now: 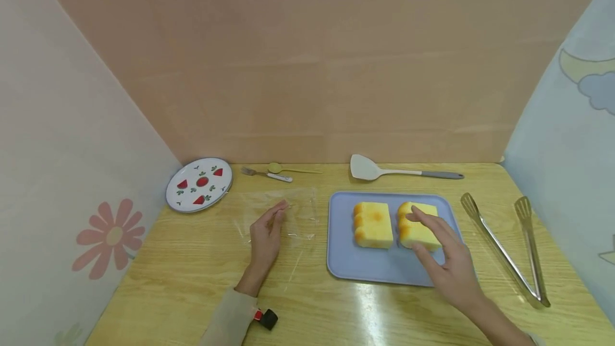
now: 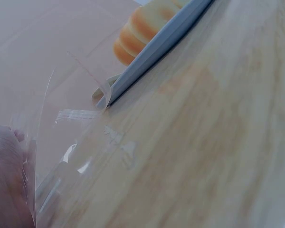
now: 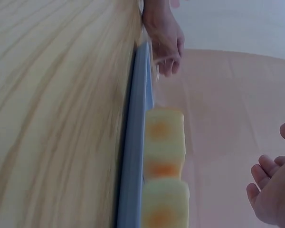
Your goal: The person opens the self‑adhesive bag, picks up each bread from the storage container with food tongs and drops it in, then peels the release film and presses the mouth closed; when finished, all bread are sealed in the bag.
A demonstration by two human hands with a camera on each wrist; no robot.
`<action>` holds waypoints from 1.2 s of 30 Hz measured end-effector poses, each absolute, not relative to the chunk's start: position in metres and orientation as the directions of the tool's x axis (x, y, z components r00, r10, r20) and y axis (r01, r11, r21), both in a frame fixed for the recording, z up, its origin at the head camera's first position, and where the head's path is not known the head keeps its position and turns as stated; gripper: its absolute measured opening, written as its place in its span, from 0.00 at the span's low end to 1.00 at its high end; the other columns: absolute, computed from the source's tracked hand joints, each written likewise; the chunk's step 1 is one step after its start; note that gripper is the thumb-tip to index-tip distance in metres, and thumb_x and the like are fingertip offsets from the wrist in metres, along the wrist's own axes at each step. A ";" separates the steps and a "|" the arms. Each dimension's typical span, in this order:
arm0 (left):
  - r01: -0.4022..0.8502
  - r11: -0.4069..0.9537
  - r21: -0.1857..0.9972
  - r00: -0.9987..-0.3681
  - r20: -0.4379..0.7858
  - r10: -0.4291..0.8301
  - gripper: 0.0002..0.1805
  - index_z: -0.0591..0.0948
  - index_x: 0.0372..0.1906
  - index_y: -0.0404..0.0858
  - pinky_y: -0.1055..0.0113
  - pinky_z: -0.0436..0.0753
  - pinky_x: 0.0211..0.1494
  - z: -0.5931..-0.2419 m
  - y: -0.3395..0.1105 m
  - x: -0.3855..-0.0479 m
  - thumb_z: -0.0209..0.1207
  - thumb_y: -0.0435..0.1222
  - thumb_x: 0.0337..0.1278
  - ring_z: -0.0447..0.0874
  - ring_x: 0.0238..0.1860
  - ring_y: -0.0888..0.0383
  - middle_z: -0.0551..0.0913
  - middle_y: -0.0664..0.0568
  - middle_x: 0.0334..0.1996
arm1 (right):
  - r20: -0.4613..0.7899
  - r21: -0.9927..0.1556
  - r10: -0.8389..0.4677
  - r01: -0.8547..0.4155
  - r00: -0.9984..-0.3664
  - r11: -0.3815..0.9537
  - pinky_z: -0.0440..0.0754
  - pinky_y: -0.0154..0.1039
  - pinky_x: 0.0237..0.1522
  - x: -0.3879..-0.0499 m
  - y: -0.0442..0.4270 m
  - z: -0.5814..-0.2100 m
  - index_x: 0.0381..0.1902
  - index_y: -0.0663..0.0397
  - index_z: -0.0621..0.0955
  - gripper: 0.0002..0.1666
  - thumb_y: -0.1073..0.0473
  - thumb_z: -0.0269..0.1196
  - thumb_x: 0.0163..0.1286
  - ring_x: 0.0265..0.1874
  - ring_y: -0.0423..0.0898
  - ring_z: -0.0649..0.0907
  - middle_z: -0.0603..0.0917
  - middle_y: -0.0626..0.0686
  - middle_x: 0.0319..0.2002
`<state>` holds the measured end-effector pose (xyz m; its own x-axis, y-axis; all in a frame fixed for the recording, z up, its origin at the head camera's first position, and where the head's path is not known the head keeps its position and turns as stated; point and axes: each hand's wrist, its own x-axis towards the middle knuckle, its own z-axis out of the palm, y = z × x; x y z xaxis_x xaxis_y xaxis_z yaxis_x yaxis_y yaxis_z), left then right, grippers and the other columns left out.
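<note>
Where the pale yellow wood-grain table (image 1: 168,287) ends at the back, a plain tan panel (image 1: 322,79) rises behind it. A white wall with a large pink flower (image 1: 113,235) stands at the left, and a pale blue wall with a yellow moon (image 1: 576,68) and a blue cloud (image 1: 602,92) at the right. Light glares on the wood in front of a blue rectangular tray (image 1: 348,267), which carries two yellow, brown-topped loaf-shaped breads (image 1: 375,226) side by side. Along the back lie a white round plate with red fruit motifs (image 1: 199,185), a small metal fork with a white handle (image 1: 266,174), a yellow spoon (image 1: 275,168) and a white spatula with a grey grip (image 1: 367,167); V-shaped metal tongs (image 1: 534,252) rest spread to the right of the tray.

The left hand (image 1: 266,236), reaching forward from a pale sleeve (image 1: 230,316), pinches a clear thin plastic bag (image 1: 304,215) just left of the tray, the film spreading to both sides of the fingertips. The right hand (image 1: 449,263) comes in from the lower right and hovers over the right-hand bread, thumb and fingers apart, holding nothing (the right wrist view shows its fingers clear of the breads).
</note>
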<state>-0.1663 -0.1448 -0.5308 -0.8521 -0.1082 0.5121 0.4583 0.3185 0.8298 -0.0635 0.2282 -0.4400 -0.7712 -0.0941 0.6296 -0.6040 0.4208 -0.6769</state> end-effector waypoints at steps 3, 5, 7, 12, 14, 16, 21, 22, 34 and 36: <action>0.462 0.322 0.827 -0.850 0.516 -0.108 0.11 0.91 0.57 0.29 0.79 0.78 0.69 -0.531 -0.145 -0.167 0.62 0.29 0.82 0.89 0.64 0.37 0.91 0.39 0.59 | 0.614 -0.696 -0.052 -0.571 -0.788 0.435 0.70 0.26 0.73 -0.060 0.244 -0.441 0.78 0.68 0.75 0.44 0.86 0.64 0.63 0.70 0.36 0.79 0.86 0.43 0.65; 0.461 0.317 0.829 -0.850 0.515 -0.109 0.12 0.91 0.57 0.29 0.79 0.78 0.69 -0.531 -0.144 -0.166 0.62 0.29 0.82 0.89 0.65 0.37 0.91 0.39 0.59 | 0.613 -0.705 -0.027 -0.562 -0.790 0.433 0.70 0.27 0.73 -0.059 0.255 -0.444 0.78 0.70 0.75 0.44 0.88 0.63 0.63 0.69 0.37 0.78 0.86 0.41 0.65; 0.458 0.312 0.832 -0.853 0.511 -0.111 0.12 0.91 0.57 0.30 0.79 0.78 0.69 -0.531 -0.144 -0.166 0.62 0.30 0.82 0.89 0.65 0.37 0.91 0.39 0.59 | 0.626 -0.701 0.000 -0.563 -0.780 0.439 0.70 0.26 0.73 -0.058 0.266 -0.446 0.77 0.72 0.75 0.44 0.90 0.62 0.61 0.69 0.38 0.79 0.86 0.42 0.65; 0.447 0.299 0.843 -0.860 0.497 -0.113 0.11 0.91 0.57 0.31 0.79 0.79 0.67 -0.532 -0.144 -0.166 0.62 0.30 0.82 0.88 0.65 0.38 0.91 0.40 0.60 | 0.642 -0.685 0.074 -0.528 -0.763 0.502 0.71 0.24 0.70 -0.054 0.293 -0.451 0.75 0.72 0.76 0.43 0.90 0.63 0.61 0.67 0.34 0.79 0.86 0.36 0.64; 0.446 0.299 0.844 -0.861 0.495 -0.112 0.12 0.91 0.57 0.31 0.80 0.80 0.67 -0.533 -0.144 -0.166 0.62 0.30 0.82 0.89 0.65 0.38 0.91 0.40 0.59 | 0.636 -0.683 0.102 -0.495 -0.765 0.537 0.71 0.21 0.68 -0.053 0.302 -0.453 0.76 0.70 0.77 0.43 0.88 0.64 0.63 0.66 0.32 0.79 0.85 0.34 0.64; 0.448 0.301 0.842 -0.860 0.498 -0.112 0.11 0.91 0.57 0.31 0.80 0.80 0.66 -0.533 -0.144 -0.166 0.62 0.30 0.82 0.89 0.65 0.39 0.91 0.40 0.59 | 0.621 -0.684 0.135 -0.450 -0.772 0.574 0.69 0.19 0.66 -0.051 0.311 -0.454 0.77 0.66 0.77 0.42 0.86 0.64 0.65 0.65 0.29 0.78 0.84 0.31 0.63; 0.467 0.288 0.836 -0.850 0.515 -0.114 0.11 0.91 0.56 0.30 0.80 0.80 0.66 -0.533 -0.144 -0.168 0.62 0.28 0.81 0.89 0.64 0.37 0.92 0.39 0.58 | 0.594 -0.693 0.221 -0.352 -0.774 0.628 0.68 0.16 0.65 -0.049 0.331 -0.459 0.77 0.62 0.78 0.41 0.83 0.67 0.66 0.62 0.25 0.78 0.82 0.24 0.61; 0.472 0.284 0.835 -0.847 0.518 -0.116 0.11 0.91 0.56 0.29 0.79 0.80 0.66 -0.534 -0.144 -0.168 0.62 0.27 0.81 0.89 0.64 0.36 0.92 0.38 0.58 | 0.587 -0.698 0.239 -0.333 -0.774 0.634 0.68 0.16 0.65 -0.050 0.335 -0.460 0.77 0.62 0.78 0.41 0.82 0.67 0.66 0.62 0.24 0.77 0.81 0.23 0.60; 0.471 0.303 0.828 -0.847 0.521 -0.108 0.11 0.91 0.56 0.31 0.78 0.80 0.68 -0.534 -0.144 -0.168 0.63 0.28 0.81 0.89 0.64 0.38 0.92 0.40 0.58 | 0.508 -0.724 0.457 -0.073 -0.730 0.686 0.64 0.18 0.61 -0.054 0.370 -0.483 0.76 0.64 0.79 0.44 0.70 0.79 0.61 0.57 0.18 0.69 0.74 0.17 0.53; 0.475 0.307 0.825 -0.844 0.526 -0.108 0.11 0.91 0.56 0.31 0.77 0.79 0.69 -0.535 -0.145 -0.169 0.63 0.28 0.81 0.89 0.64 0.38 0.92 0.40 0.58 | 0.449 -0.717 0.490 0.025 -0.748 0.696 0.62 0.22 0.60 -0.053 0.373 -0.486 0.79 0.63 0.76 0.49 0.65 0.81 0.61 0.56 0.19 0.65 0.79 0.29 0.56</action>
